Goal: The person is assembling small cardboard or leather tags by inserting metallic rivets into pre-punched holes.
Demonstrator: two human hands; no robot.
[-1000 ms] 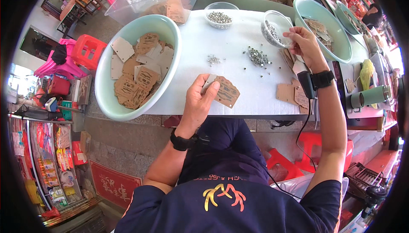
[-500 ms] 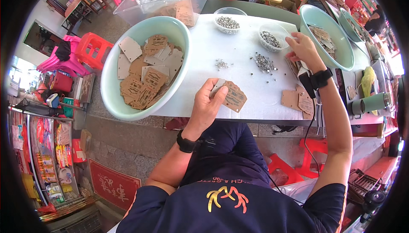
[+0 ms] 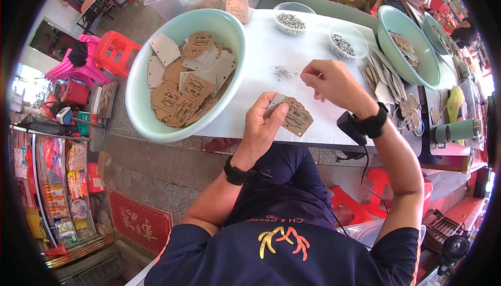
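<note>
My left hand [image 3: 262, 125] pinches a brown printed cardboard card [image 3: 299, 115] between thumb and fingers, with a grey one [image 3: 274, 103] beside it in the same grip. The cards are tilted above the table's near edge. Up and to the right of them, my right hand [image 3: 330, 82] hovers with thumb and index finger pressed together; whatever they hold is too small to make out. Just left of those fingertips lies a little heap of shiny metal pieces [image 3: 284, 72]. Under my right hand and wrist, part of the tabletop is hidden.
A pale green basin [image 3: 136, 98] full of cards stands at left. Two clear bowls [image 3: 295, 7] [image 3: 360, 56] hold small metal pieces at the back. Stacked cards [image 3: 383, 79] lean at right near another basin [image 3: 383, 22]. A cable [image 3: 365, 168] hangs from my right wrist.
My right hand has moved left and nearer, from beside the right-hand bowl to the small metal heap. Its fingers have drawn together. My left hand still holds the cards; the whole view has shifted slightly.
</note>
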